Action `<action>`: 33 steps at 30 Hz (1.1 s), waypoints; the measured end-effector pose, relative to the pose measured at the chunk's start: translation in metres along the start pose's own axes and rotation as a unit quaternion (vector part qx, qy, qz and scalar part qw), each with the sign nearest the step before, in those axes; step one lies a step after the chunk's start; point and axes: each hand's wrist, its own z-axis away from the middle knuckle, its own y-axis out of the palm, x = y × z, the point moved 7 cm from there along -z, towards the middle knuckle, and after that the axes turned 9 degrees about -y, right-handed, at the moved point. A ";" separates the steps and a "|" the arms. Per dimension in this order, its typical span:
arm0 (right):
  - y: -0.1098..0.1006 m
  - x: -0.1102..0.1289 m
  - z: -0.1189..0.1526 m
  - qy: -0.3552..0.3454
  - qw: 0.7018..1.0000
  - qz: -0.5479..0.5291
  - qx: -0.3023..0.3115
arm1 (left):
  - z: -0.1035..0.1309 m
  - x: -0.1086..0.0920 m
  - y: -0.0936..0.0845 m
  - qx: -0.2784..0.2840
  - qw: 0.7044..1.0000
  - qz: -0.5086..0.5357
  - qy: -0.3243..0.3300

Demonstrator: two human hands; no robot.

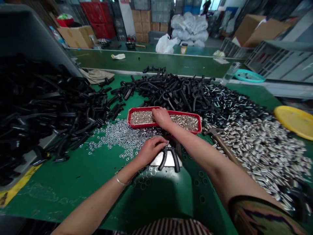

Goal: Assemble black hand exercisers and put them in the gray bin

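My left hand (152, 147) is closed, thumb and fingertips pinched at the top of a black two-legged handle piece (176, 160). The piece lies with its legs spread on a small metal plate (156, 160). A bit of bright metal shows by the fingertips. My right hand (161, 118) reaches over the red tray (129, 121), fingers curled down among small metal parts near its middle. Those fingertips are hidden, and I cannot make out what they hold. Small silvery pieces fill the tray's left part, and pin-like pieces (187, 122) its right part.
Loose nuts (119, 137) spread left of the plate. Black handles (171, 93) are heaped behind the tray, more spilling from a grey bin (36, 29). A hammer (226, 145) lies right, beside a pile of metal sleeves (271, 150) and a yellow lid (295, 120). Thin rings (144, 179) lie in front.
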 end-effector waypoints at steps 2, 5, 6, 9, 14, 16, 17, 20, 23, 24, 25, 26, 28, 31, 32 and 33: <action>0.000 0.000 0.000 -0.001 1.000 -0.006 -0.002 | -0.001 -0.001 0.001 0.005 1.000 -0.010 -0.003; 0.000 -0.001 0.001 0.005 1.000 -0.016 -0.009 | 0.000 0.001 0.003 0.012 0.998 -0.057 -0.010; 0.000 -0.002 0.002 0.009 1.000 -0.019 -0.012 | 0.001 0.000 0.005 0.015 0.996 -0.091 0.001; 0.000 -0.005 0.005 0.022 0.999 -0.029 -0.025 | 0.005 -0.004 0.017 0.029 0.970 -0.234 0.056; 0.001 -0.007 0.008 0.022 0.998 -0.055 -0.038 | 0.008 -0.007 0.033 0.013 0.913 -0.393 0.111; 0.001 -0.007 0.008 0.019 0.997 -0.069 -0.042 | 0.009 -0.007 0.038 0.007 0.895 -0.424 0.136; 0.002 -0.007 0.008 0.018 0.996 -0.077 -0.045 | 0.010 -0.007 0.040 0.005 0.888 -0.435 0.151; 0.002 -0.008 0.006 0.021 0.993 -0.102 -0.056 | 0.013 -0.005 0.045 0.002 0.876 -0.445 0.189; -0.005 -0.010 0.006 0.027 0.989 -0.122 -0.074 | 0.019 0.000 0.047 0.008 0.880 -0.427 0.206; -0.010 -0.010 0.009 0.027 0.987 -0.132 -0.085 | 0.021 0.002 0.048 0.013 0.885 -0.417 0.207; -0.016 -0.010 0.015 0.024 0.982 -0.154 -0.102 | 0.023 0.003 0.047 0.017 0.893 -0.403 0.202; -0.023 -0.011 0.024 0.024 0.973 -0.192 -0.128 | 0.024 0.004 0.045 0.019 0.903 -0.384 0.189; -0.037 -0.015 0.053 0.039 0.931 -0.308 -0.191 | 0.024 0.005 0.039 0.023 0.931 -0.333 0.147; -0.039 -0.022 0.119 0.118 0.839 -0.482 -0.222 | 0.016 0.003 0.023 0.038 0.964 -0.244 0.100; -0.036 -0.023 0.143 0.150 0.811 -0.524 -0.212 | 0.008 0.000 0.014 0.034 0.969 -0.223 0.097; -0.031 -0.022 0.165 0.180 0.789 -0.552 -0.200 | -0.002 -0.001 0.002 0.018 0.972 -0.212 0.096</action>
